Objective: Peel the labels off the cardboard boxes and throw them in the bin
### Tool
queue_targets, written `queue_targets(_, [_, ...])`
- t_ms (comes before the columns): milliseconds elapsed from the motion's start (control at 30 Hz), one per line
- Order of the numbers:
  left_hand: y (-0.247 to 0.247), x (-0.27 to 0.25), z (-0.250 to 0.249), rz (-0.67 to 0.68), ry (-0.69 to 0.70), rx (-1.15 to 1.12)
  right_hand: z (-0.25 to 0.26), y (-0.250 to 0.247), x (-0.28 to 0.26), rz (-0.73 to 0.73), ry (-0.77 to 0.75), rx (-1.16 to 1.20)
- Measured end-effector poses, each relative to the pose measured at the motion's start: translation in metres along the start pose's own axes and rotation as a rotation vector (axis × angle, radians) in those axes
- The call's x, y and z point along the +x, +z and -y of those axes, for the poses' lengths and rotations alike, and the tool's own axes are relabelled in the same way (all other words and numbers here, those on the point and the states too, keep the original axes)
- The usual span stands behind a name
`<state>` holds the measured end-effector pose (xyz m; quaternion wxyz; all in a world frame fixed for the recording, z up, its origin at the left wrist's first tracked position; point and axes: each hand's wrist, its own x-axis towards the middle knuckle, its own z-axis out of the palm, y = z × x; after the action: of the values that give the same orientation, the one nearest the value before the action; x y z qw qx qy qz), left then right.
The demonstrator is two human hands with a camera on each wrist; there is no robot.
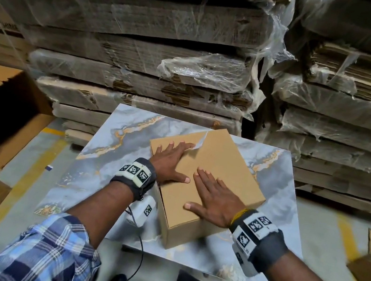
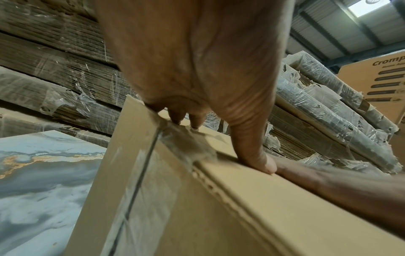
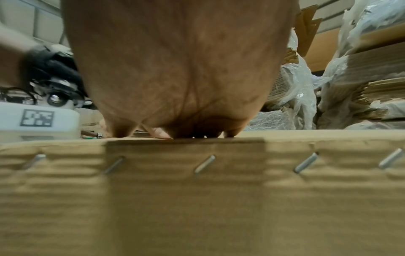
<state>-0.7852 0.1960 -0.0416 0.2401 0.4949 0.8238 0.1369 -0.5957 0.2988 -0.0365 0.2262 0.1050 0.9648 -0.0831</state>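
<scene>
Cardboard box (image 1: 214, 170), closed, lying skewed on marbled slab (image 1: 111, 132) before wrapped cardboard stacks (image 1: 144, 58); left hand (image 1: 170, 162) and right hand (image 1: 216, 200) flat on top, fingers straight, gripping nothing.

The box (image 1: 206, 183) under both hands is plain tan. It sits on a slab (image 1: 107, 156) of grey-blue marbling with white clouds and orange-gold veins. At seven o'clock, a sleeve (image 1: 45, 254) is checked in blue, white and black. Both wristbands (image 1: 135, 173) are dark grey with white blocks of black square codes. Yellow lines (image 1: 24, 176) cross the grey floor.
</scene>
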Motion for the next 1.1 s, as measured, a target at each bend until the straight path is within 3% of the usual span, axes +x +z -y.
queue_targets(167, [-0.001,0.000,0.001,0.000,0.004,-0.008,0.005,-0.014,0.026,-0.039,0.079,-0.009])
queue_targets(367, [-0.001,-0.002,-0.002,-0.009,0.010,-0.022,-0.001,0.003,-0.011,-0.006,-0.018,-0.003])
queue_targets(567, [-0.003,-0.004,-0.003,-0.006,0.012,-0.029,-0.003,-0.016,0.025,-0.040,0.080,0.016])
queue_targets(767, [0.000,-0.002,-0.003,-0.007,0.001,-0.030,-0.001,0.005,-0.007,-0.009,-0.006,0.008])
queue_targets(967, [-0.003,-0.003,-0.005,-0.010,0.005,-0.033,-0.003,-0.017,0.026,-0.035,0.074,0.009])
queue_targets(1100, [-0.001,-0.003,-0.005,-0.011,0.001,-0.030,0.002,-0.001,0.007,-0.006,0.016,0.020])
